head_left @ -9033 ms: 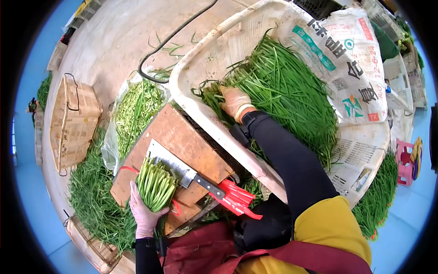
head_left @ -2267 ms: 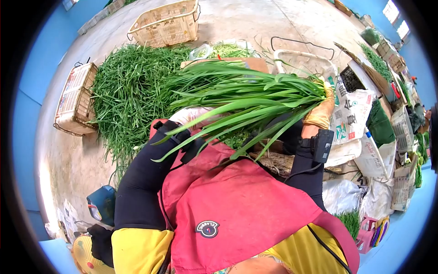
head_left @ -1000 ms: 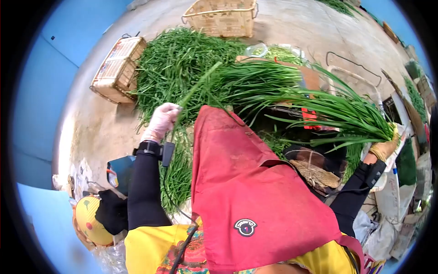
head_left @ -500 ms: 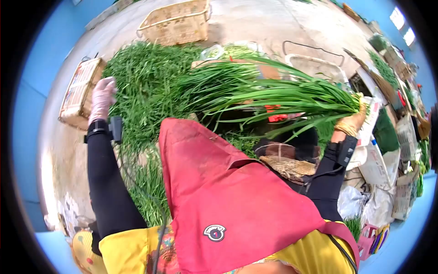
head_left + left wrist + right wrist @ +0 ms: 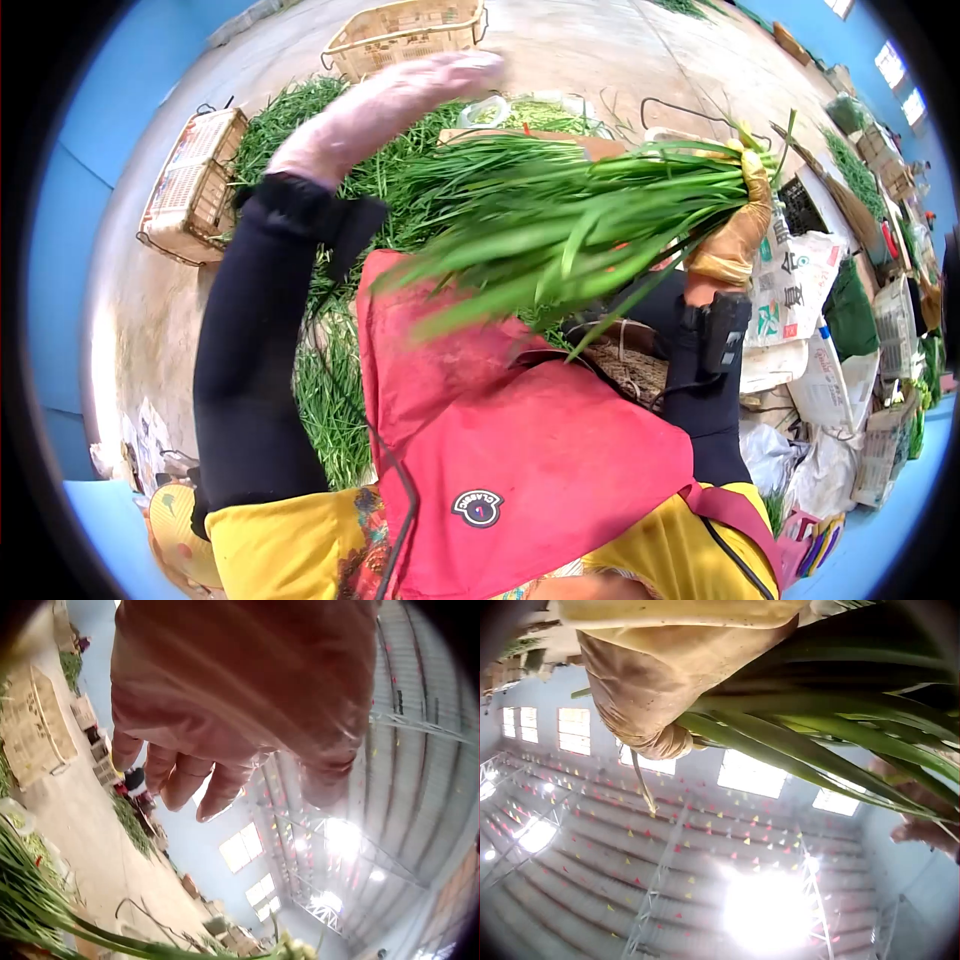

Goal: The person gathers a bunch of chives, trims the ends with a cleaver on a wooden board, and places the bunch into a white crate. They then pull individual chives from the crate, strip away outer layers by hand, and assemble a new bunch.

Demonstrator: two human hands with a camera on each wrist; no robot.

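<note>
A large bunch of garlic chives (image 5: 600, 210) spreads leftward across the front of the red apron, its leaf tips blurred. At its pale stem end my right hand (image 5: 738, 225), in a yellowish glove, grips the bunch. In the right wrist view the gloved right hand (image 5: 645, 690) curls round the leaves. My left hand (image 5: 390, 110), in a thin pale glove, is raised at upper left with fingers extended and nothing in them. The left wrist view shows that left hand (image 5: 232, 697) from close up, its fingers apart from the chives (image 5: 37, 892).
A heap of loose greens (image 5: 335, 385) lies at left beside an upright plastic crate (image 5: 195, 185). More chives (image 5: 500, 165) lie over a cutting board (image 5: 600, 148). Behind are a bag of clippings (image 5: 550, 115) and another crate (image 5: 405, 40). A printed sack (image 5: 800, 280) hangs at right.
Strands seen in my left hand a second ago are gone from it; the hand swung left, then up and rightward. My right hand moved inward with the chives. Earlier it reached into a basket.
</note>
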